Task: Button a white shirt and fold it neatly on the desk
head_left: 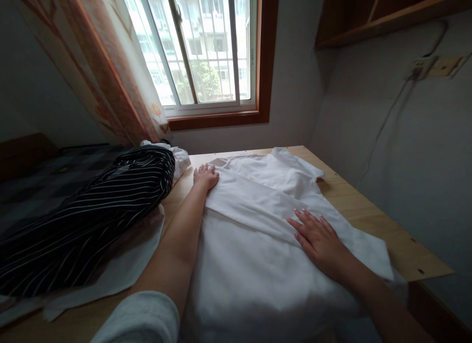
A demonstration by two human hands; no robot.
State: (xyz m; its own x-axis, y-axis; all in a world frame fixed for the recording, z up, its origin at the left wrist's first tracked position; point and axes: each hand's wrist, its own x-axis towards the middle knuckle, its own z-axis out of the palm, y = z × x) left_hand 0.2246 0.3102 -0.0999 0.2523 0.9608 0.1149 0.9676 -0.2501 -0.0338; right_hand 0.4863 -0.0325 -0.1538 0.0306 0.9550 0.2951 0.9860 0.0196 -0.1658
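Observation:
A white shirt (250,249) lies spread over the wooden table, with a sleeve laid diagonally across its body and its collar end toward the window. My left hand (205,176) rests on the shirt's upper left edge, fingers stretched out over the fabric. Lower down and to the right, my right hand (320,242) lies flat on the cloth with its fingers spread. Neither hand grips anything. The near end of the shirt reaches the bottom of the view and looks slightly blurred.
Left of the shirt lies a black garment with white stripes (121,200), with white cloth (180,161) behind it. The wooden table (368,215) ends at a right edge near the wall. A cable (383,124) hangs from a socket. Ahead are a window (206,52) and a curtain (92,52).

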